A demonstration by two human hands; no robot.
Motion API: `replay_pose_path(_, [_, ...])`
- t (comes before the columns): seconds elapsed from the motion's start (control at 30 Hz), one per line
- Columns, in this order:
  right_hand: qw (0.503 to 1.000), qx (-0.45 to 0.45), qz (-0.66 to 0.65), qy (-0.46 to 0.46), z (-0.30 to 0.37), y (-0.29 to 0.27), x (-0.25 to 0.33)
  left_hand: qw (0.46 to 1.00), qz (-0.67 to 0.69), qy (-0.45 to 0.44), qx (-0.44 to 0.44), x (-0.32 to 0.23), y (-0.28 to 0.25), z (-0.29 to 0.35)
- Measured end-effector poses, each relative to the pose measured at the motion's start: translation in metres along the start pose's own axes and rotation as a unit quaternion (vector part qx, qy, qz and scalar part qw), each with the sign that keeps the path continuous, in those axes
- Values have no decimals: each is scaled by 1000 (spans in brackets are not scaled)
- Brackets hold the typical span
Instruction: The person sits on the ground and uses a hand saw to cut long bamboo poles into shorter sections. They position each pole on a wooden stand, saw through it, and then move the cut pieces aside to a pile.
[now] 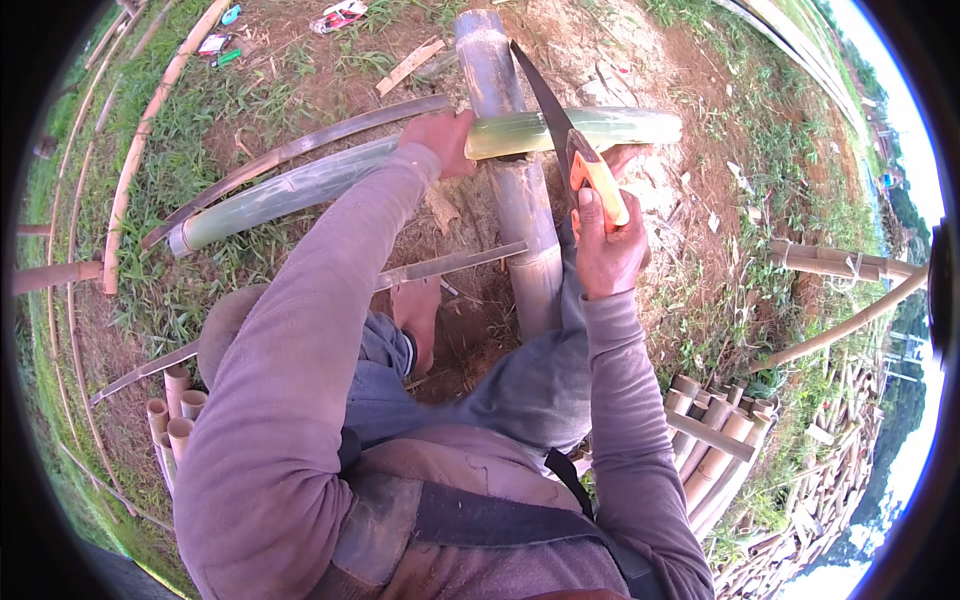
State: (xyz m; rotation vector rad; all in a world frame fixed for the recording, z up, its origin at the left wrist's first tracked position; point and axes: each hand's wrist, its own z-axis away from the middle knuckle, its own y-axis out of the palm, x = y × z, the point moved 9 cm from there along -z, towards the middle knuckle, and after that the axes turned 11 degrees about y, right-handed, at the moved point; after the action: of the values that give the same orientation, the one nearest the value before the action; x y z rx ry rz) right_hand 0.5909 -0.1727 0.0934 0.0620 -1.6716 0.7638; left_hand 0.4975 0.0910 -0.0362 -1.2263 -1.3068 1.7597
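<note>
A green bamboo pole (pixel 310 185) lies crosswise over a thick grey bamboo log (pixel 530 235). My left hand (pixel 440 142) is closed around the pole just left of the log. My right hand (pixel 612 245) grips the orange handle of a handsaw (pixel 550 105), right of the log. The saw's dark blade slants across the pole, its tip pointing up and away. From this angle I cannot tell whether the teeth have entered the bamboo. A dark split bamboo strip (pixel 300 147) runs beside the pole's far side.
My bare foot (pixel 415 315) stands left of the log, near a thin strip (pixel 450 264). Cut bamboo tubes stand at lower left (pixel 178 405) and lower right (pixel 715 440). A bamboo rail (pixel 835 262) juts in at right. Small litter (pixel 340 15) lies on the grass.
</note>
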Motion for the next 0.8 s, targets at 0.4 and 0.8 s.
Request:
replay_pose_path(0.4, [997,-1,64,-49,28,-20,-15,1000,24,8,14,-1,0,1])
replay_pose_path(0.8, [998,1,45,-46,121,-79,8,1000,15,5,-4,3,-7,8])
